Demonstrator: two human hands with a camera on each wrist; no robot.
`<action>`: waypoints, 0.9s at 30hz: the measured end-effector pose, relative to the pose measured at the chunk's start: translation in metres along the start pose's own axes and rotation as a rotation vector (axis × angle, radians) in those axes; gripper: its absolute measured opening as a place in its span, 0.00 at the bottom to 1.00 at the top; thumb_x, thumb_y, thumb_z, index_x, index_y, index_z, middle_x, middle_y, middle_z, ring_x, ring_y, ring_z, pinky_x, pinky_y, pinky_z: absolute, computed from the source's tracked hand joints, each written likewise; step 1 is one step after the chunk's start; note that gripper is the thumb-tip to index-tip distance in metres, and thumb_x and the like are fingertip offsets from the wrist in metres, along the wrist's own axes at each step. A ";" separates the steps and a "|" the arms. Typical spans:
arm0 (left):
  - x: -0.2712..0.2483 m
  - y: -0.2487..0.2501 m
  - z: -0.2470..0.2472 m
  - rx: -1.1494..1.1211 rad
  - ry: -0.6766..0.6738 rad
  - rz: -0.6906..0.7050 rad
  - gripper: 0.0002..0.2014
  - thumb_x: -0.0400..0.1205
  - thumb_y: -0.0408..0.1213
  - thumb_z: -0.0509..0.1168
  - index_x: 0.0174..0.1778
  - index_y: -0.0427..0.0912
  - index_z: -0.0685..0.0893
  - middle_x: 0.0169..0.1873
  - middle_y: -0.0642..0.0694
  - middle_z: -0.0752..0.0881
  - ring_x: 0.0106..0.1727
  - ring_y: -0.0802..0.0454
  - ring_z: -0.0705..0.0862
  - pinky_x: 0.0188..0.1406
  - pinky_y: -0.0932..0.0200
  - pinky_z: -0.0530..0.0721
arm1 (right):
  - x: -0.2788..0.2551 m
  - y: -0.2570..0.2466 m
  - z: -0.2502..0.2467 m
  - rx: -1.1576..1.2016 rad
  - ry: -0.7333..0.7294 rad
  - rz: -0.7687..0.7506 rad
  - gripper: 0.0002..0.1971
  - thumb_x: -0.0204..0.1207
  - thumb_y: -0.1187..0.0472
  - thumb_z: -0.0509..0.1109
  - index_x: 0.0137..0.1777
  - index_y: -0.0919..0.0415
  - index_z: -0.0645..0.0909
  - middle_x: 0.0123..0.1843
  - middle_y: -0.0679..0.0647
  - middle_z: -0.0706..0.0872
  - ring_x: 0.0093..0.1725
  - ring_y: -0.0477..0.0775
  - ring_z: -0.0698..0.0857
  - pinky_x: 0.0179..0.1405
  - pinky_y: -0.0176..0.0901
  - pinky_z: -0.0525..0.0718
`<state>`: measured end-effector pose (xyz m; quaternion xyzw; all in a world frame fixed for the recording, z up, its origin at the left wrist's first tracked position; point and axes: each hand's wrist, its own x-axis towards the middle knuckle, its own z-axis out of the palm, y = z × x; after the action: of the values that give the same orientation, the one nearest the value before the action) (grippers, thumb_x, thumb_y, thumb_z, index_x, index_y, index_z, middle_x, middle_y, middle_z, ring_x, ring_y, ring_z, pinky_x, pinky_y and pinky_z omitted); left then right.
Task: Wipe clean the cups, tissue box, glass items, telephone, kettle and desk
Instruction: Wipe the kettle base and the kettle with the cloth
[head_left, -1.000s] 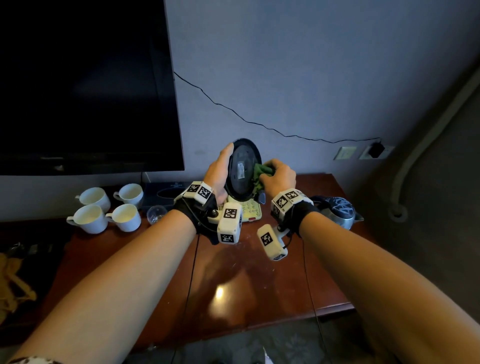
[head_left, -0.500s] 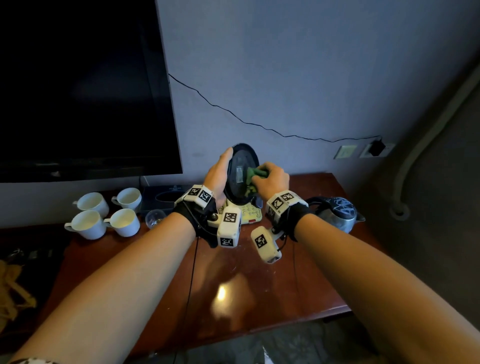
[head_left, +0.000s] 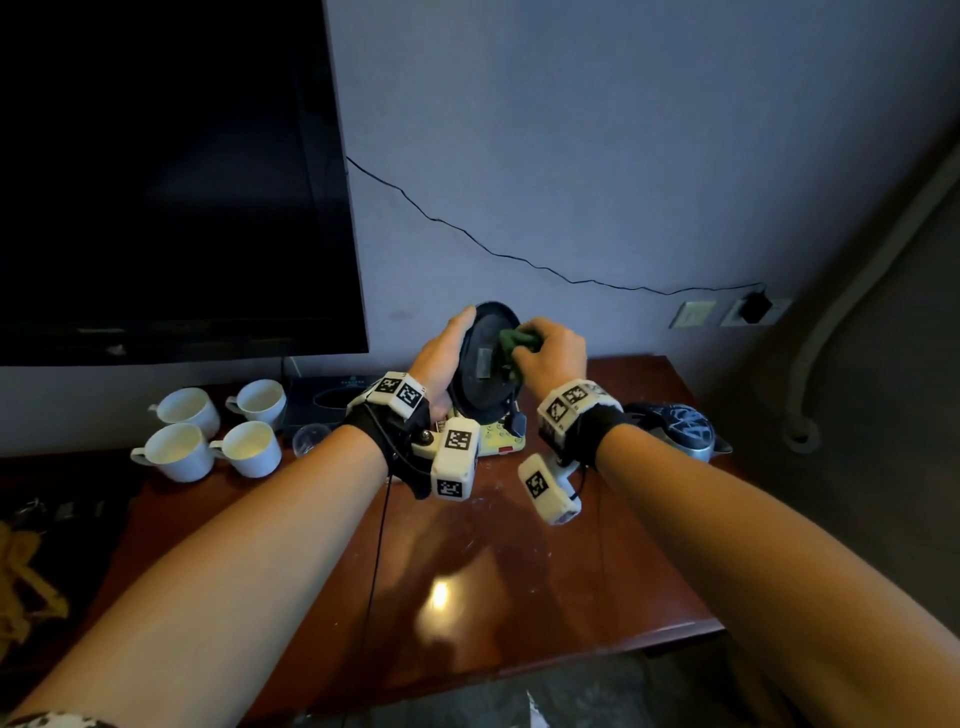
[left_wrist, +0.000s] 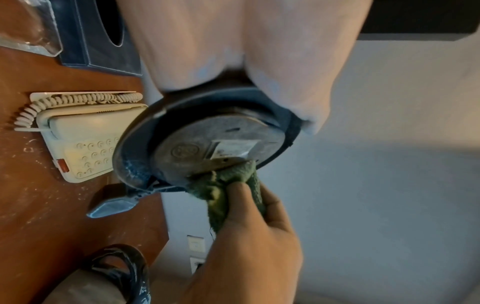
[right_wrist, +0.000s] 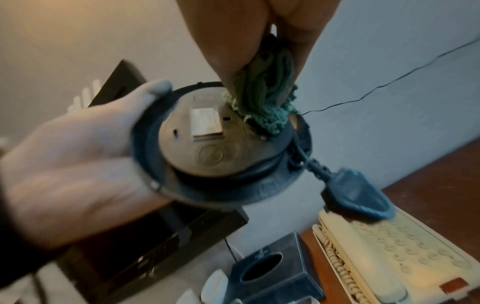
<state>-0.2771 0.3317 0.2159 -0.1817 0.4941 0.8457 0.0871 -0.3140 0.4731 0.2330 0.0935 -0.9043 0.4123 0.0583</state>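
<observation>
My left hand (head_left: 440, 358) grips the round black kettle base (head_left: 480, 387) by its rim and holds it upright above the telephone (head_left: 501, 440), underside facing me. My right hand (head_left: 553, 356) pinches a bunched green cloth (head_left: 511, 340) and presses it on the underside's upper right. The left wrist view shows the base (left_wrist: 187, 152), its label and the cloth (left_wrist: 228, 183) at the edge. In the right wrist view the cloth (right_wrist: 262, 98) sits on the base (right_wrist: 207, 148), whose plug (right_wrist: 355, 197) dangles over the cream telephone (right_wrist: 402, 246). The kettle (head_left: 675, 428) stands at the right.
Several white cups (head_left: 208, 431) stand at the back left of the wooden desk (head_left: 493, 561), with a dark tissue box (head_left: 332, 400) and a small glass (head_left: 310, 437) beside them. A black TV (head_left: 171, 171) hangs on the wall. A thin cable runs to the wall sockets (head_left: 748, 312).
My right hand has slid the green cloth a little leftwards across the base's underside, towards the label. My left hand keeps the same grip on the rim.
</observation>
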 end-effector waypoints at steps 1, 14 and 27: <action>-0.001 0.000 0.002 0.010 -0.002 -0.003 0.35 0.76 0.66 0.68 0.68 0.41 0.85 0.60 0.31 0.89 0.61 0.33 0.88 0.67 0.32 0.82 | 0.004 -0.001 -0.002 0.004 0.025 0.007 0.10 0.71 0.67 0.72 0.50 0.55 0.87 0.46 0.57 0.90 0.47 0.60 0.88 0.51 0.55 0.88; -0.009 0.024 0.017 -0.006 0.048 0.022 0.32 0.81 0.64 0.63 0.67 0.38 0.85 0.56 0.32 0.90 0.58 0.34 0.89 0.60 0.35 0.87 | -0.035 0.030 -0.010 -0.191 -0.105 -0.275 0.09 0.69 0.70 0.75 0.48 0.61 0.88 0.47 0.55 0.90 0.46 0.57 0.88 0.47 0.42 0.84; -0.025 0.022 0.040 0.060 -0.001 0.037 0.37 0.74 0.67 0.68 0.69 0.39 0.85 0.58 0.31 0.89 0.58 0.32 0.89 0.60 0.30 0.86 | -0.013 0.006 -0.035 -0.080 0.104 -0.007 0.10 0.70 0.64 0.72 0.51 0.56 0.86 0.44 0.58 0.90 0.47 0.61 0.87 0.50 0.54 0.87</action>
<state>-0.2706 0.3560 0.2613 -0.1697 0.5225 0.8320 0.0772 -0.3014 0.5050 0.2493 0.0726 -0.9155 0.3800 0.1101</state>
